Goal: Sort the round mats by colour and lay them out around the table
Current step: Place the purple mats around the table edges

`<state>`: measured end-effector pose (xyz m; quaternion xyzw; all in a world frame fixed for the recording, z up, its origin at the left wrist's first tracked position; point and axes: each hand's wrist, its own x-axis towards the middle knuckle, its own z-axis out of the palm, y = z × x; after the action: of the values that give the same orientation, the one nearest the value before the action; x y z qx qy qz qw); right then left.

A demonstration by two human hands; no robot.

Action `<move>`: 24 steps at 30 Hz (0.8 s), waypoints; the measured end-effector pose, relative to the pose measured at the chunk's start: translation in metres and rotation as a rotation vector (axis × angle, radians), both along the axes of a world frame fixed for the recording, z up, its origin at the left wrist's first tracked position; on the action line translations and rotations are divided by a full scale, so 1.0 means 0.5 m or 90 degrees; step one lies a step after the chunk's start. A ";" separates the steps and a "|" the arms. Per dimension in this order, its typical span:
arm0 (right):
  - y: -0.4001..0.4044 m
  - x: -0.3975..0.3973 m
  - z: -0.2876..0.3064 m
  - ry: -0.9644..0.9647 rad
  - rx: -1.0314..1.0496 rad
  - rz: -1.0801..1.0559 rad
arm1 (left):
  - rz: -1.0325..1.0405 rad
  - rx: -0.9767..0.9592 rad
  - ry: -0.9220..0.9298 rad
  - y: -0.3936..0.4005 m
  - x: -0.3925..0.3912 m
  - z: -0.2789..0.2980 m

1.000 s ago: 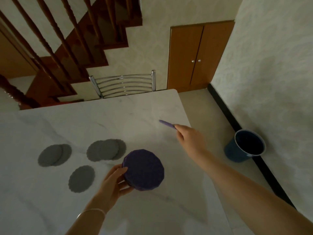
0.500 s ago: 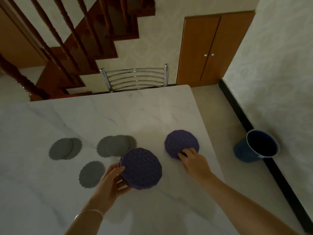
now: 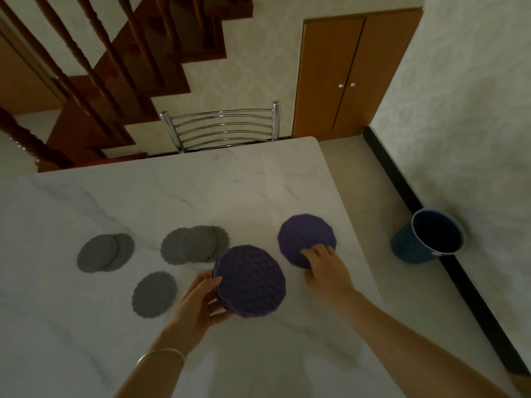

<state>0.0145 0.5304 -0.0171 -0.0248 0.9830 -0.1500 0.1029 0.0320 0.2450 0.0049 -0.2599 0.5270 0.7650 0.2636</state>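
My left hand (image 3: 198, 304) grips a stack of purple round mats (image 3: 250, 280) by its left edge, held just above the white marble table (image 3: 201, 191). A single purple mat (image 3: 304, 237) lies flat near the table's right edge. My right hand (image 3: 324, 265) rests with its fingertips on that mat's near side. Grey scalloped mats lie to the left: an overlapping pair (image 3: 105, 252), an overlapping group (image 3: 195, 244) and a single grey mat (image 3: 154, 294).
A chrome chair back (image 3: 221, 124) stands at the table's far edge. A dark blue bin (image 3: 428, 239) sits on the floor to the right by the wall. A wooden staircase (image 3: 100, 81) and a cabinet (image 3: 350, 73) lie beyond.
My right hand carried a purple mat from the air down onto the table near the right edge and now rests on it. The view has shifted slightly.
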 end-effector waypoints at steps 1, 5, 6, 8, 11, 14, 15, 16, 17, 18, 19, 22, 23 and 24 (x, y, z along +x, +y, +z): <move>-0.010 0.006 0.010 0.055 -0.053 -0.018 | 0.000 0.004 -0.002 0.001 0.001 0.001; -0.085 0.046 0.067 0.133 -0.265 0.057 | -0.005 0.018 -0.003 0.001 0.003 0.001; -0.106 0.058 0.080 0.120 -0.272 0.095 | -0.006 0.022 -0.001 0.001 0.002 0.001; -0.142 0.076 0.097 0.102 -0.232 0.162 | -0.007 0.031 0.006 0.000 0.002 0.002; -0.188 0.101 0.122 0.105 -0.170 0.198 | -0.006 0.073 0.014 -0.020 0.014 0.001; -0.235 0.124 0.152 0.102 -0.134 0.200 | -0.025 0.106 0.034 -0.066 0.035 0.005; -0.254 0.134 0.161 0.097 -0.133 0.193 | -0.029 0.115 0.041 -0.084 0.044 0.007; -0.276 0.147 0.170 0.098 -0.135 0.181 | -0.032 0.123 0.048 -0.103 0.052 0.010; -0.301 0.163 0.178 0.105 -0.134 0.169 | -0.033 0.132 0.054 -0.122 0.062 0.015; -0.328 0.181 0.185 0.118 -0.130 0.158 | -0.035 0.141 0.058 -0.142 0.072 0.020; -0.357 0.199 0.191 0.130 -0.126 0.148 | -0.038 0.151 0.063 -0.164 0.084 0.024; -0.449 0.242 0.213 0.130 -0.155 0.123 | -0.054 0.171 0.072 -0.240 0.116 0.042; -0.478 0.253 0.221 0.118 -0.164 0.117 | -0.061 0.172 0.078 -0.269 0.126 0.048; -0.505 0.262 0.229 0.099 -0.174 0.113 | -0.070 0.174 0.089 -0.298 0.137 0.054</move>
<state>0.1457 0.2779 0.0972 -0.1367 0.9523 -0.2706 0.0351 0.1003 0.0959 0.0317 -0.1388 0.4484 0.8302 0.3006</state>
